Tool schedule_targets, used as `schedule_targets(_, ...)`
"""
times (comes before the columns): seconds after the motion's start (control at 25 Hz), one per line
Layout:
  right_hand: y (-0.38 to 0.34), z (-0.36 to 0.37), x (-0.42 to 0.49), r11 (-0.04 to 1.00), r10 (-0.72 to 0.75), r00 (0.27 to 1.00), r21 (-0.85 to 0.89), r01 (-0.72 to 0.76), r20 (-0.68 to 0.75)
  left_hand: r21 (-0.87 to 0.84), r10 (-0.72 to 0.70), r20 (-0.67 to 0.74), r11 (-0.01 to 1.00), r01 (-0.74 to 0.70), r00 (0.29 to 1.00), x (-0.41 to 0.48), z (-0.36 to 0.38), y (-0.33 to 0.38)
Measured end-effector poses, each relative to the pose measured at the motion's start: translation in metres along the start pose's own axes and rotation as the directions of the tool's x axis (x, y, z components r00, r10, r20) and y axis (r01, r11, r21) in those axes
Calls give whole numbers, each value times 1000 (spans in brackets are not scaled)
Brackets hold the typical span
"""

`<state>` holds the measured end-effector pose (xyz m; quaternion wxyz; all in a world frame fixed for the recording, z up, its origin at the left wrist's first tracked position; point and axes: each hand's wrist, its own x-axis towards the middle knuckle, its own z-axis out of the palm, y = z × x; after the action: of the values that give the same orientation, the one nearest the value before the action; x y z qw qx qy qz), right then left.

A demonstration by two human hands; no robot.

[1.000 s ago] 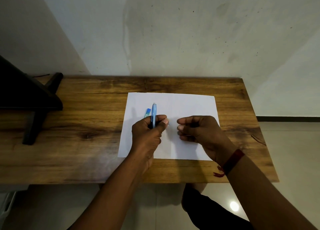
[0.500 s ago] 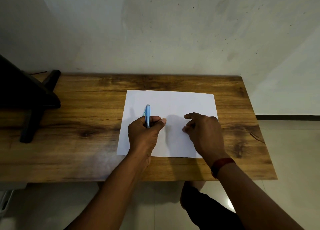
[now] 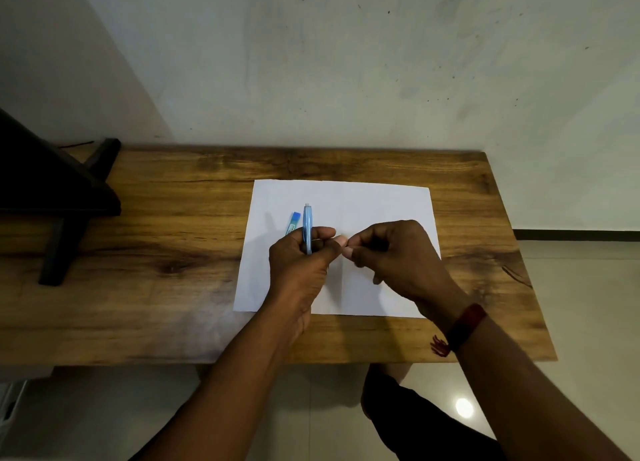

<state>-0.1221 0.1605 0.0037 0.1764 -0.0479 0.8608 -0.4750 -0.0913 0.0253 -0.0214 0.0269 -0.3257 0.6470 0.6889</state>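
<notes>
A pale grey plaster wall (image 3: 346, 62), scuffed and speckled, fills the upper half of the view, and a light tiled floor (image 3: 571, 287) shows to the right and below. Against the wall stands a brown wood-grain table (image 3: 173, 218). On its left end sits a black angular stand (image 3: 52, 190) with a slanted leg.

A white rectangular sheet of paper (image 3: 363, 197) lies flat in the middle of the table, its long side towards the person.

Both hands are raised over the paper. The left hand (image 3: 301, 263) is clenched round a light blue plastic mechanical pencil (image 3: 307, 221), which stands roughly upright out of the fist, its white-capped end pointing away from the person. The right hand (image 3: 394, 256) has its fingers curled, with its fingertips drawn together right at the left thumb tip; whether they pinch anything cannot be told. A dark red thread band (image 3: 465, 327) circles the right wrist.

A small blue rectangular lead case (image 3: 293, 222) lies on the paper just left of the pencil, partly hidden behind the left hand.
</notes>
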Motion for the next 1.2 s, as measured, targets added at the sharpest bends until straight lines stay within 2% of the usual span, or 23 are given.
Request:
schedule_targets(0.12,6,-2,4,999,10,1000,41,-10,0,-52,-35,11,998,36,999,4,3,-5)
schedule_targets(0.32,9,3,11,988,53,994,150,-38,-98,14,9,24,1000,-9,1000,7,6,-2)
schedule_targets(0.4,8,4,12,997,-17,988,73,28,-152,11,11,-1,1000,-11,1000,7,4,0)
schedule_targets(0.48,12,0,15,995,-88,951,-64,72,-296,32,13,-37,999,-12,999,8,-1,1)
schedule_targets(0.56,18,-7,18,983,-109,900,-179,34,-423,20,-3,-44,1000,4,999,9,-6,3)
schedule_targets(0.6,22,-8,19,977,-103,891,-215,6,-443,-11,-24,-41,1000,23,999,10,-10,5)
schedule_targets(0.76,30,1,21,939,-158,897,-344,7,-414,-120,-72,22,990,74,997,16,-26,6)
schedule_targets(1.0,32,6,22,926,-177,908,-377,24,-379,-55,-77,108,995,83,991,14,-23,2)
schedule_targets(1.12,22,-6,22,950,-154,880,-312,7,-449,17,-71,86,997,70,994,13,-17,0)
schedule_targets(1.2,13,-17,15,963,-138,846,-269,-7,-515,11,-114,72,994,113,991,14,-15,3)
